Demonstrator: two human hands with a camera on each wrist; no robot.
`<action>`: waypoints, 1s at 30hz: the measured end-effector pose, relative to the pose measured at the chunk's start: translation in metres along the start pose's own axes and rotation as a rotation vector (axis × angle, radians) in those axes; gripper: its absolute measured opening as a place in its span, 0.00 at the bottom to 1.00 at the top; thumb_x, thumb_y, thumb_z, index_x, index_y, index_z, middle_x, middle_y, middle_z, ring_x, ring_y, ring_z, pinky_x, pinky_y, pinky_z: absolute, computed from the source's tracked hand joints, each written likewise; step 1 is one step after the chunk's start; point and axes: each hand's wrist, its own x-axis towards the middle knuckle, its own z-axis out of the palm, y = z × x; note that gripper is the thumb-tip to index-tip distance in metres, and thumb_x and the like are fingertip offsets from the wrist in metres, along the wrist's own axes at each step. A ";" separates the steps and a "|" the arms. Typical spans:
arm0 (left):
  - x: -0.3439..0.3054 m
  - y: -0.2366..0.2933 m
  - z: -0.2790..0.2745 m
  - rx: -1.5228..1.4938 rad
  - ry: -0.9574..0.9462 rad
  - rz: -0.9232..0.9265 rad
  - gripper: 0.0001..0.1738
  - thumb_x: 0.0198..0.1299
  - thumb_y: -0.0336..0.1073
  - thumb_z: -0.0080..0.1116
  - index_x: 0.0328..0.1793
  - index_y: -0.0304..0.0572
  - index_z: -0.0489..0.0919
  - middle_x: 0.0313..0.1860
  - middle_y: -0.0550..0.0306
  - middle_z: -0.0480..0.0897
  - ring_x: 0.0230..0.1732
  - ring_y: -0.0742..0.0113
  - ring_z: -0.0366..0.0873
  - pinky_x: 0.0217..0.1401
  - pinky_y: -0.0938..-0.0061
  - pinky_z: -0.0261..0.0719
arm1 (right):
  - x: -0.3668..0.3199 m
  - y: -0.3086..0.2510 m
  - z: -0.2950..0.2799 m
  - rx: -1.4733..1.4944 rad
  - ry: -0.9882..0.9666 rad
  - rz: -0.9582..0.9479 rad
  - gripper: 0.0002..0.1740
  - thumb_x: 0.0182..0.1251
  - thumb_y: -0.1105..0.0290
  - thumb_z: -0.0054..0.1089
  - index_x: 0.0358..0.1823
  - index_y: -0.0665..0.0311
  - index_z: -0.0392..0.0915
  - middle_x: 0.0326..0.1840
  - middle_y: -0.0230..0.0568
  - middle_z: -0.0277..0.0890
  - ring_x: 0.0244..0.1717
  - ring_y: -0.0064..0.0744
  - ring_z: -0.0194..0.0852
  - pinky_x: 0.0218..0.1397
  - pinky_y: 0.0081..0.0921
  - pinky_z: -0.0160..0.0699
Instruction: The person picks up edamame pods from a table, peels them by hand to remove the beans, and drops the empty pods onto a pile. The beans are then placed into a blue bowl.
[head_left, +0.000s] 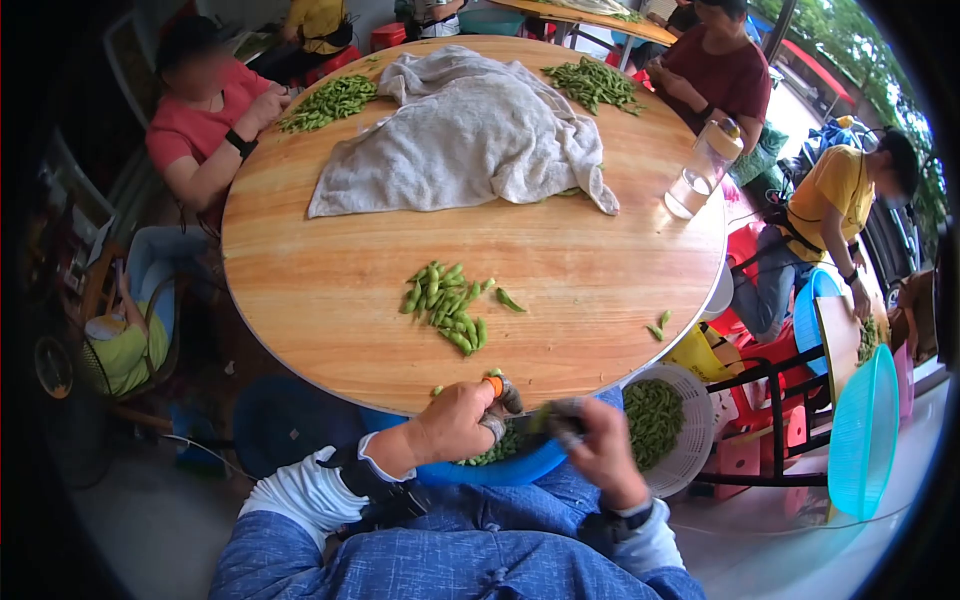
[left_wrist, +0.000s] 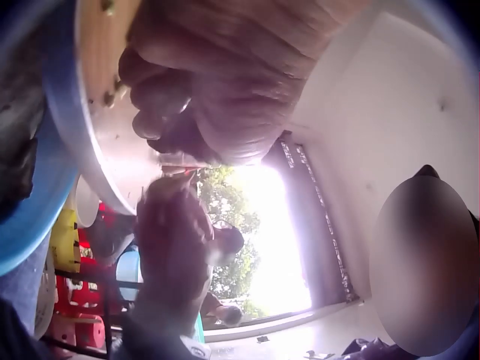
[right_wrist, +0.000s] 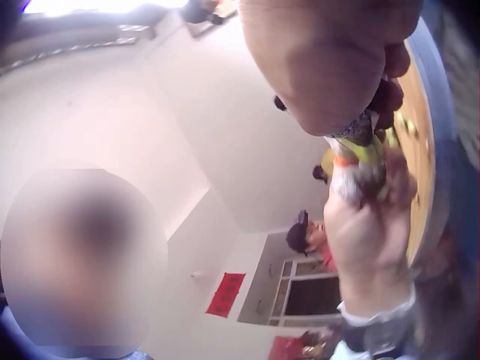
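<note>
Over the table's near edge, the left hand [head_left: 455, 425] has its fingers curled and wears dark, stained finger covers and an orange band. To its right the right hand [head_left: 600, 440], blurred, also has curled, covered fingers. The right wrist view shows a green pod [right_wrist: 364, 152] pinched between the fingertips of the right hand [right_wrist: 330, 64] and the left hand [right_wrist: 371, 240]. Both hands appear in the left wrist view, the left [left_wrist: 225, 75] above the right [left_wrist: 176, 247]; no pod can be made out there. Loose pods [head_left: 450, 302] lie on the table [head_left: 330, 275] beyond the hands.
Below the hands a blue basin [head_left: 540, 465] holds green pods, beside a white basket [head_left: 697, 430] of pods. A grey cloth [head_left: 470, 140], two pod piles [head_left: 335, 103] [head_left: 595, 84] and a bottle [head_left: 702, 170] are on the table. People sit around it.
</note>
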 end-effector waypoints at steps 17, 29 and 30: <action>0.070 0.015 -0.048 -0.038 0.091 0.009 0.04 0.51 0.27 0.52 0.32 0.33 0.74 0.25 0.59 0.77 0.27 0.70 0.74 0.30 0.77 0.72 | 0.012 0.015 -0.012 0.339 0.155 0.157 0.13 0.57 0.77 0.52 0.45 0.73 0.71 0.37 0.36 0.74 0.37 0.20 0.70 0.41 0.15 0.69; 0.006 0.026 -0.037 -0.558 -0.143 -0.240 0.07 0.51 0.33 0.57 0.30 0.36 0.76 0.22 0.60 0.77 0.22 0.78 0.72 0.24 0.85 0.69 | 0.024 -0.007 0.025 0.727 -0.138 0.257 0.09 0.57 0.72 0.54 0.38 0.67 0.72 0.31 0.27 0.73 0.29 0.12 0.63 0.30 0.09 0.59; 0.006 0.026 -0.037 -0.543 -0.151 -0.233 0.06 0.51 0.32 0.56 0.30 0.36 0.76 0.22 0.61 0.77 0.22 0.78 0.72 0.24 0.86 0.69 | 0.023 -0.007 0.025 0.720 -0.148 0.259 0.09 0.57 0.72 0.54 0.38 0.67 0.72 0.31 0.27 0.73 0.30 0.12 0.64 0.30 0.09 0.60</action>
